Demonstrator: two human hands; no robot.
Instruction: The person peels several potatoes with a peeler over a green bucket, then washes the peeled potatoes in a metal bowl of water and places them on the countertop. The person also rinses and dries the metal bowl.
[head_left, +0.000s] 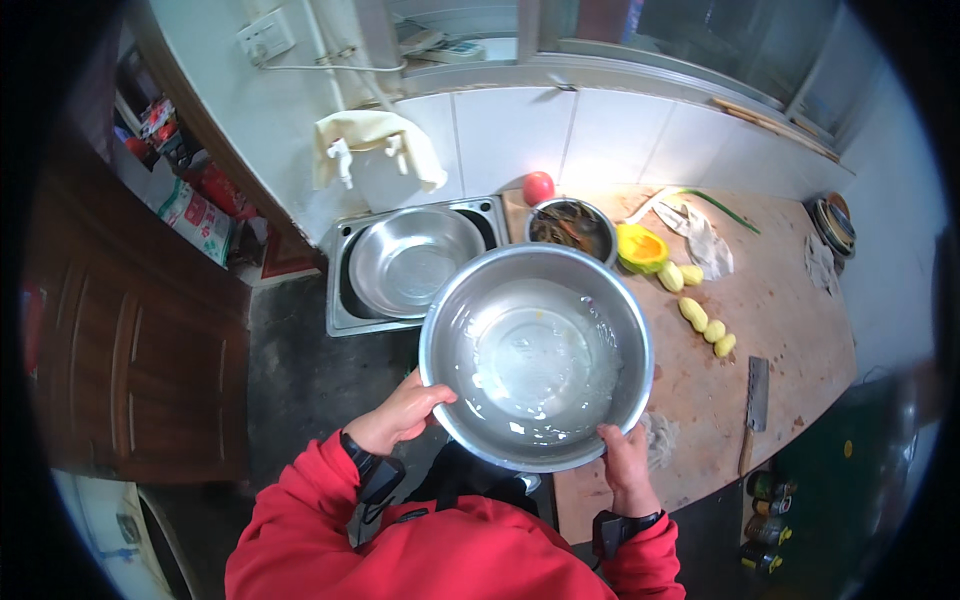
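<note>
Both my hands hold a wide stainless steel basin (536, 360) in front of my body, with clear water in it. My left hand (409, 409) grips the near left rim, thumb over the edge. On the near right rim sits my right hand (626, 454), its thumb also over the edge; the fingers beneath are hidden. Behind the basin, to the left, another metal basin (416, 259) rests in a steel sink (341, 322). A metal bowl (574, 229) of dark plant scraps stands just beyond the held basin's far rim.
A wooden worktop (795, 322) extends to the right. On it lie a cut squash (641, 249), several peeled potatoes (694, 315), a cleaver (756, 405), a green onion (720, 206), a cloth (697, 236) and a red round fruit or vegetable (538, 187). Taps (341, 159) are above the sink.
</note>
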